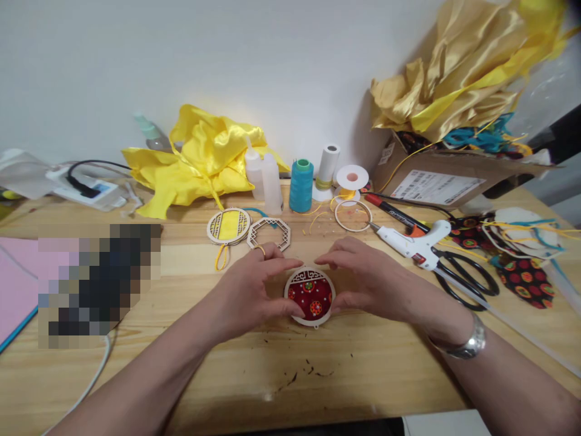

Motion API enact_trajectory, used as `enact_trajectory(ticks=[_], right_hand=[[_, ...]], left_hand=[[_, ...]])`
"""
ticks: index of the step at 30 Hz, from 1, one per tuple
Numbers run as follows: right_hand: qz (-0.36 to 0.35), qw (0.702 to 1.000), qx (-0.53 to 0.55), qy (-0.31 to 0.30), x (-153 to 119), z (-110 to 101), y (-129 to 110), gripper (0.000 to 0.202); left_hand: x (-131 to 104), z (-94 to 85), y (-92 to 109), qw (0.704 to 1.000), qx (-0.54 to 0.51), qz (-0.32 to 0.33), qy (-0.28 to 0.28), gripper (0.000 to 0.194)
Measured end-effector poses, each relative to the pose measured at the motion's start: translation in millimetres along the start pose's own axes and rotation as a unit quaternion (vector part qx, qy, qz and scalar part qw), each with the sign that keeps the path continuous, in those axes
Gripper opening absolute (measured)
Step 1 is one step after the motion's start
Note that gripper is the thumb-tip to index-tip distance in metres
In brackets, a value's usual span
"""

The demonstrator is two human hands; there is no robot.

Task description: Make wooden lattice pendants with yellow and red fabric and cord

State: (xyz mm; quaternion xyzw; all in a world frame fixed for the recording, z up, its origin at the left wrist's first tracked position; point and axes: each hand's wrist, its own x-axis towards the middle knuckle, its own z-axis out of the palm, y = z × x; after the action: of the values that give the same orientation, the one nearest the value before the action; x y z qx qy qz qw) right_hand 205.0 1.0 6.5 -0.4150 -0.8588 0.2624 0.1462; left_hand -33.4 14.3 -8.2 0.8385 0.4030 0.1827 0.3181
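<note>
A round wooden frame with lattice at its top and dark red patterned fabric inside (312,299) lies between my hands on the wooden table. My left hand (258,284) grips its left side, thumb on the rim and forefinger at the top. On the opposite side, my right hand (363,278) curves round the rim with thumb and forefinger. Behind my left hand are an octagonal lattice frame (286,233) and a round frame with yellow fabric (231,226). A thin wooden ring (338,223) lies beyond my right hand.
At the right are a white glue gun (415,243), black-handled scissors (467,275) and a cardboard box (408,169) heaped with fabric. Teal thread (301,188), white bottles (271,181) and yellow satin (200,163) stand or lie at the back. A pink sheet (31,278) is left.
</note>
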Motion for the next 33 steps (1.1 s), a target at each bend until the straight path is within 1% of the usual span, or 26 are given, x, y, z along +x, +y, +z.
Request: enact_trajectory(ticks=[3, 6, 10, 20, 27, 33], right_hand=[[-0.002, 0.999, -0.026, -0.029, 2.5, -1.1, -5.0, 0.039], [-0.007, 0.999, -0.041, -0.034, 5.0, 0.5, -6.3, 0.039], [-0.014, 0.998, -0.047, -0.041, 5.6, 2.0, -5.2, 0.038], [-0.016, 0.997, -0.058, -0.05, 6.4, 4.0, -3.0, 0.038], [-0.017, 0.997, -0.052, -0.058, 6.6, 4.5, -2.6, 0.033], [-0.019, 0.997, -0.043, -0.06, 7.1, 4.7, -1.1, 0.034]], left_hand=[[-0.9, 1.9, 2.1, 0.999, 0.028, 0.025, -0.035, 0.05], [-1.8, 3.3, 3.6, 0.998, 0.038, 0.031, -0.051, 0.046], [-2.2, 5.3, 2.9, 0.996, 0.05, 0.031, -0.068, 0.046], [-1.7, 7.4, 3.6, 0.992, 0.09, 0.031, -0.078, 0.04], [-3.6, 9.1, 0.9, 0.99, 0.104, 0.034, -0.089, 0.041], [-4.8, 11.6, -3.2, 0.988, 0.119, 0.026, -0.099, 0.045]])
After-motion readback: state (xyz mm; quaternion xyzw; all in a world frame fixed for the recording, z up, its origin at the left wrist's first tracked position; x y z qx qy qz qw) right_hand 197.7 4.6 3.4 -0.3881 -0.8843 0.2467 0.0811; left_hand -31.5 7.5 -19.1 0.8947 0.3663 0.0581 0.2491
